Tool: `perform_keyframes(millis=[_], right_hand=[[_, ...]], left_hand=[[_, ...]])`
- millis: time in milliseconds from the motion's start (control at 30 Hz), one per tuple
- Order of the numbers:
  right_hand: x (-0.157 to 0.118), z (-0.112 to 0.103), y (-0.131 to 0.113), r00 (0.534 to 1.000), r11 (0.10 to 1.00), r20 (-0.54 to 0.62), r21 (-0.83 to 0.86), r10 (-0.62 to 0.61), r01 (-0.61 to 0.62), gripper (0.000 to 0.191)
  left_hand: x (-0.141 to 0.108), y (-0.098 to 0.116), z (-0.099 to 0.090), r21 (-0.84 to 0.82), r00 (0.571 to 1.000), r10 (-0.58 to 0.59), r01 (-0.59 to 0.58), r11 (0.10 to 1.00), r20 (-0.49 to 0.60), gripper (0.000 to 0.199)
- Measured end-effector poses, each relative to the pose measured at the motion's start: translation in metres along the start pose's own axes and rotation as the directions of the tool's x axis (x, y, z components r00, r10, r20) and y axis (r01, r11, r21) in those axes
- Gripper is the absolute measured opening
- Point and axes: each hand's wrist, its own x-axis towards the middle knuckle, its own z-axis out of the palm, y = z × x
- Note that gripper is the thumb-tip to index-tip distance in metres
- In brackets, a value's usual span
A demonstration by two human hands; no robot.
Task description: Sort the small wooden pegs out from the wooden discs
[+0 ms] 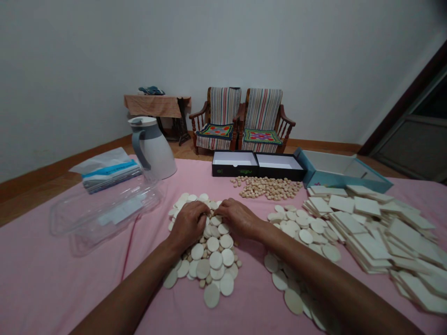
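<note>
"Fingers, how do they stand?"
"My left fingers (197,213) curl narrowly into the pile of wooden discs (209,258) at lower centre; my right fingers (223,208) rest on its top edge, just beside them."
"Holding any?"
"I cannot tell."

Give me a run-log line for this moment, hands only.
left hand: on wooden discs | right hand: on same discs | beside: square wooden tiles

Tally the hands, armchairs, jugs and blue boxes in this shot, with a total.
Hands: 2
Armchairs: 2
Jug: 1
Blue box: 1
Total: 6
</note>
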Motion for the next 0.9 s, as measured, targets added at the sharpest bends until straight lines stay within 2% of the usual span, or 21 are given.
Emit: perform_keyframes(millis=[100, 200, 333, 433, 500, 533, 633, 700, 767, 900], right_hand=[[-0.005, -0.003, 0.000, 0.998, 0.998, -0.001, 0.007, 0.070, -0.070, 0.020], [-0.009, -0.009, 0.007, 0.978, 0.979, -0.027, -0.003, 0.205, -0.206, 0.022], [-0.009, -0.022, 0.030, 0.890, 0.886, -0.027, -0.087, 0.455, -0.455, 0.025], [-0.007, -0.030, 0.043, 0.827, 0.822, -0.204, -0.135, 0.524, -0.554, 0.028], [-0.005, -0.030, 0.044, 0.825, 0.834, -0.283, -0.122, 0.490, -0.538, 0.030], [-0.004, -0.027, 0.042, 0.845, 0.859, -0.274, -0.103, 0.460, -0.501, 0.030], [0.000, -0.014, 0.031, 0.943, 0.949, -0.120, -0.013, 0.310, -0.314, 0.031], [0.002, -0.003, 0.022, 0.978, 0.979, -0.043, 0.028, 0.203, -0.202, 0.027], [0.005, 0.006, 0.016, 0.987, 0.987, -0.013, 0.031, 0.160, -0.160, 0.020], [0.008, 0.017, 0.011, 0.979, 0.979, -0.030, -0.021, 0.203, -0.204, 0.016]], left_hand=[[-0.001, -0.001, 0.001, -0.004, 0.999, -0.003, 0.003, 1.000, 0.033, 0.021], [-0.001, -0.002, 0.002, -0.009, 0.999, 0.000, 0.000, 1.000, 0.053, 0.023], [-0.001, -0.003, 0.002, -0.015, 0.998, 0.007, -0.006, 1.000, 0.061, 0.023], [-0.001, -0.004, 0.003, -0.017, 0.997, 0.002, -0.001, 1.000, 0.071, 0.023], [-0.001, -0.004, 0.003, -0.016, 0.997, -0.005, 0.007, 1.000, 0.078, 0.023], [-0.002, -0.004, 0.003, -0.015, 0.997, -0.008, 0.009, 1.000, 0.081, 0.023], [-0.002, -0.004, 0.003, -0.012, 0.996, -0.007, 0.008, 1.000, 0.087, 0.023], [-0.003, -0.004, 0.002, -0.006, 0.996, -0.007, 0.008, 1.000, 0.085, 0.023], [-0.002, -0.004, 0.002, -0.002, 0.997, -0.008, 0.008, 1.000, 0.083, 0.022], [-0.002, -0.003, 0.002, -0.002, 0.997, -0.003, 0.003, 1.000, 0.082, 0.021]])
